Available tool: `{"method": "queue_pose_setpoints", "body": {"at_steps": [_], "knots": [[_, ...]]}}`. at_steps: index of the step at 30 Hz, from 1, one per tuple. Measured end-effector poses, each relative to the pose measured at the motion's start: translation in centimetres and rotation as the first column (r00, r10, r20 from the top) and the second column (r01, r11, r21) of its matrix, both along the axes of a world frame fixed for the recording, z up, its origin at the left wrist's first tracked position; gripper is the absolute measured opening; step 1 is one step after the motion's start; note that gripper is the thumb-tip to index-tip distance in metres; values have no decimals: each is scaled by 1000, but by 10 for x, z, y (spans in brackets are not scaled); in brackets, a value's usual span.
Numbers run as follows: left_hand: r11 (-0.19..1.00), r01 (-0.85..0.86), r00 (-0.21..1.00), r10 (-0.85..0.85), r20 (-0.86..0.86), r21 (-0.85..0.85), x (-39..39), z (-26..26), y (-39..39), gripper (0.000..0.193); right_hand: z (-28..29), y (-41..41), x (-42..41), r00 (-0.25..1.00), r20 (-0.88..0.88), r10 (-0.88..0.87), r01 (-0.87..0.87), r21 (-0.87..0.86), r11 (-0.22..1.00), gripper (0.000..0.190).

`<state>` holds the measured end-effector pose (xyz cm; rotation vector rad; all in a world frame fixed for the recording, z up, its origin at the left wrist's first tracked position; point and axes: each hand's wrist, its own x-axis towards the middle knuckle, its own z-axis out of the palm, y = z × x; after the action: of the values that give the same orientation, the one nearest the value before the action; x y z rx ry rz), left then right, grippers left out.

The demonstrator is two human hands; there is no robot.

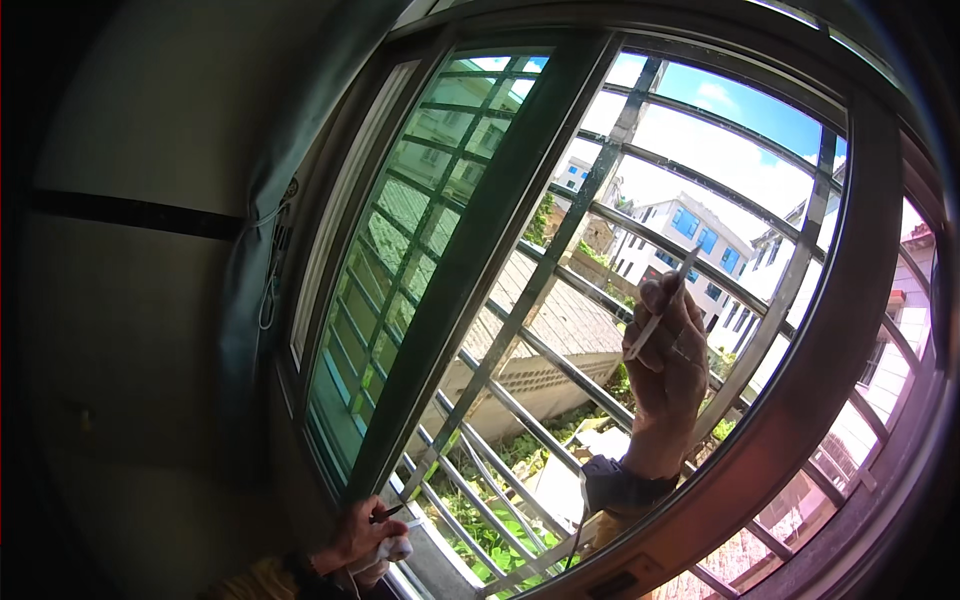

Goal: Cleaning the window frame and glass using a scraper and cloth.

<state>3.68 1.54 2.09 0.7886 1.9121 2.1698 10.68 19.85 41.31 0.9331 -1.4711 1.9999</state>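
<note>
My right hand [667, 349] is raised in front of the window, its fingers closed around a slim, pale pointed tool [686, 270]; the tip points up and right, and its exact kind cannot be told. A dark band is around that wrist, with a thin cord hanging near it. Low at the left, by the foot of the sliding window frame [491, 277], my left hand [367, 536] grips a small dark pointed tool [388, 514]. A white wad [395, 548], perhaps cloth, is at its fingers, and a short pale strip sticks out beside it.
Metal security bars [577, 281] cross the window opening. A green-tinted pane [420, 225] is at the left, beside a tied-back curtain [255, 247] with hanging cords. The curved lower rail of the frame [750, 480] runs at the right. Plants and buildings stand outside.
</note>
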Motion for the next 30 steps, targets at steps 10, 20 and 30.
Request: {"method": "queue_pose_setpoints", "body": {"at_steps": [10,20,30], "knots": [[985,-125,964,93,-250,-116,-15,-12,9,39,34,18,23,983,-114,145,-142,29,989,16],[986,-123,981,104,-165,-111,-1,11,1,33,62,-2,-88,976,92,199,-215,228,950,14],[990,-96,986,81,-143,-100,-18,-12,12,48,81,5,-58,979,-7,204,-197,230,953,16]]}}
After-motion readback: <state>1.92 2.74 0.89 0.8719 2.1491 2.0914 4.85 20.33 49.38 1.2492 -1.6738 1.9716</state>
